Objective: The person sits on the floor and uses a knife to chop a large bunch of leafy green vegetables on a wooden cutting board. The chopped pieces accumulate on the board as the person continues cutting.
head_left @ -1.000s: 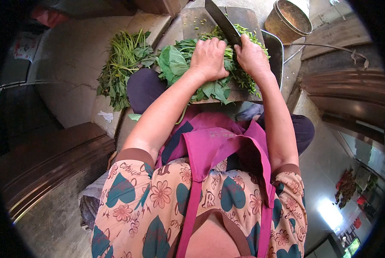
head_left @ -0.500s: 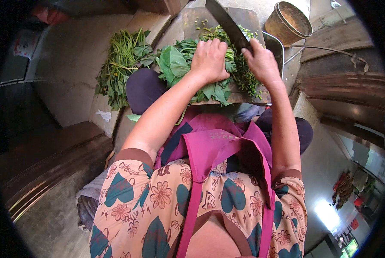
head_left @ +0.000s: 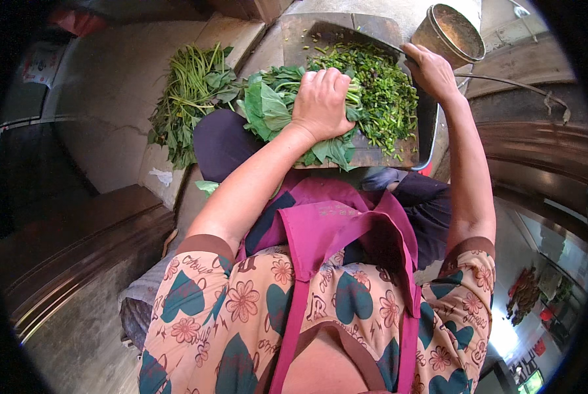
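Observation:
My left hand (head_left: 322,105) presses down on a bunch of leafy greens (head_left: 266,108) on the wooden chopping board (head_left: 295,41), its fingers wrapped over the stems. Broad leaves stick out to its left, and cut stem ends show on its right. To the right of the bunch spreads a heap of chopped greens (head_left: 386,95). My right hand (head_left: 433,71) grips a knife at the board's far right corner. The dark blade of the knife (head_left: 363,34) reaches leftward across the far part of the board, beyond the heap. My fingers hide the handle.
Uncut greens (head_left: 192,92) lie in a pile left of the board. A worn bucket (head_left: 448,36) stands at the far right, with a thin dark cable or stick (head_left: 511,81) near it. Under the board's right side shows a metal-rimmed tray (head_left: 429,141). My knees flank the board.
My right hand has moved right and outward with the knife, whose blade has swung from over the cut edge to the board's far side. More chopped greens show. My left hand stays on the bunch.

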A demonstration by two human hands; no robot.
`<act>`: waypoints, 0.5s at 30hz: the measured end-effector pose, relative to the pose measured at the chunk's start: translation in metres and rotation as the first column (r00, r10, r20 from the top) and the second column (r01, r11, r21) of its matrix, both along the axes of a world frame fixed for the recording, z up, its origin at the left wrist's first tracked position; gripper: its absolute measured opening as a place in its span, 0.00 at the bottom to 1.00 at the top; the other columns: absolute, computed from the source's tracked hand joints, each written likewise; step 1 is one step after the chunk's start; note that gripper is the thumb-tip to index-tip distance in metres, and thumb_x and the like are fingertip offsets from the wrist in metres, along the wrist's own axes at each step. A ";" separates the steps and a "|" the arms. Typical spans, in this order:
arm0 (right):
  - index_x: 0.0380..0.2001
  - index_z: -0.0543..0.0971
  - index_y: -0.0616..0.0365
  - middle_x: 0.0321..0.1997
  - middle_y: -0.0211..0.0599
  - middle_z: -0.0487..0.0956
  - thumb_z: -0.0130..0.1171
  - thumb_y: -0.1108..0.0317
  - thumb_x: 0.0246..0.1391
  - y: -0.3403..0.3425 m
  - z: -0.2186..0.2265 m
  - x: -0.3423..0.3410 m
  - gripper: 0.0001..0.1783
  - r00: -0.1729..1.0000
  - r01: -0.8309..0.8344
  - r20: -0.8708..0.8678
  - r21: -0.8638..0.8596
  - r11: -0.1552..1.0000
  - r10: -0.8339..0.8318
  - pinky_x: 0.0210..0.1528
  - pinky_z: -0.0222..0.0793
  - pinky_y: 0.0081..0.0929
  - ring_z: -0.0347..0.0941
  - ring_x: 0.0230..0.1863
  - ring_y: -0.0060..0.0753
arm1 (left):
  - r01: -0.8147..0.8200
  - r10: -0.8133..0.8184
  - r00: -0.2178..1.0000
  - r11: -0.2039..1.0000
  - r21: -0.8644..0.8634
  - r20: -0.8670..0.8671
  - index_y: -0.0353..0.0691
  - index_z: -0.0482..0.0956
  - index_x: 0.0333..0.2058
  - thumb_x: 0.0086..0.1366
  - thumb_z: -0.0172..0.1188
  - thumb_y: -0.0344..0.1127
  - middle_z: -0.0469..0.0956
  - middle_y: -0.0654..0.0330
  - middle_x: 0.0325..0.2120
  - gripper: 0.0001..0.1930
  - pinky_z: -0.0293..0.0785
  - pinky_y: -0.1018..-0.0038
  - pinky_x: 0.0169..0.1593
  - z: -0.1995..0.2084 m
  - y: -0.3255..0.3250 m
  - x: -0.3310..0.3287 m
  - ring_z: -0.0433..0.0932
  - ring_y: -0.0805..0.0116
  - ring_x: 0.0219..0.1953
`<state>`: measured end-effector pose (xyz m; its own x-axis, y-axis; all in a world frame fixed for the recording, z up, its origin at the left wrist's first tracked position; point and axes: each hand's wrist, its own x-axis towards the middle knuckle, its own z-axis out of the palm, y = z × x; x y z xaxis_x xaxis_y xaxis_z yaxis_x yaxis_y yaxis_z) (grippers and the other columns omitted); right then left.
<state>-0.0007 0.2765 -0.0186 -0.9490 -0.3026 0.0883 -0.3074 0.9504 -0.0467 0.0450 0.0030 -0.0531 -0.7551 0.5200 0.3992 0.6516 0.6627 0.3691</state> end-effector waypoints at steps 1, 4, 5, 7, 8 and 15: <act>0.47 0.72 0.51 0.40 0.45 0.77 0.54 0.65 0.57 0.005 0.001 0.005 0.14 0.999 -0.047 0.019 -0.006 0.999 0.048 0.41 0.70 0.44 0.75 0.43 0.53 | -0.002 0.002 1.000 1.000 0.009 -0.010 0.41 0.70 0.39 0.32 0.73 0.45 0.70 0.57 0.36 0.33 0.64 0.64 0.48 -0.001 -0.001 0.000 0.71 0.58 0.42; 0.44 0.73 0.50 0.36 0.43 0.76 0.53 0.72 0.51 0.011 0.014 0.030 0.15 0.991 -0.132 0.019 -0.053 0.990 0.133 0.40 0.70 0.42 0.75 0.41 0.51 | -0.005 0.006 0.999 1.000 0.029 -0.040 0.40 0.70 0.40 0.31 0.73 0.44 0.70 0.57 0.36 0.33 0.64 0.63 0.48 0.001 -0.002 0.002 0.71 0.58 0.42; 0.43 0.74 0.50 0.36 0.43 0.76 0.53 0.72 0.51 0.012 0.025 0.038 0.14 0.988 -0.153 0.013 -0.072 0.986 0.154 0.40 0.70 0.42 0.75 0.41 0.51 | -0.007 0.009 0.999 0.999 0.034 -0.052 0.40 0.70 0.40 0.31 0.73 0.44 0.70 0.57 0.36 0.34 0.64 0.63 0.48 0.002 -0.003 0.003 0.71 0.58 0.42; 0.41 0.75 0.51 0.36 0.42 0.76 0.54 0.73 0.50 0.008 0.049 0.053 0.13 0.990 -0.139 0.005 -0.064 0.988 0.139 0.41 0.70 0.42 0.75 0.41 0.51 | -0.003 0.006 0.998 0.999 0.054 -0.059 0.40 0.70 0.41 0.31 0.73 0.43 0.70 0.57 0.37 0.34 0.64 0.63 0.49 -0.001 -0.003 0.003 0.71 0.57 0.43; 0.41 0.75 0.52 0.37 0.42 0.76 0.55 0.73 0.50 0.007 0.056 0.055 0.13 0.993 -0.117 0.008 -0.033 0.993 0.117 0.41 0.70 0.41 0.75 0.42 0.51 | -0.001 0.005 0.998 0.998 0.062 -0.063 0.40 0.70 0.41 0.31 0.73 0.43 0.71 0.56 0.38 0.35 0.63 0.63 0.49 -0.003 -0.004 0.003 0.71 0.57 0.44; 0.42 0.72 0.58 0.37 0.52 0.77 0.56 0.66 0.55 -0.038 0.025 0.038 0.13 0.995 -0.029 -0.099 -0.329 0.944 -0.004 0.41 0.70 0.48 0.74 0.41 0.59 | 0.046 -0.001 0.984 0.968 0.248 -0.176 0.41 0.70 0.44 0.28 0.75 0.43 0.73 0.56 0.41 0.40 0.64 0.61 0.50 -0.008 -0.014 0.010 0.73 0.56 0.45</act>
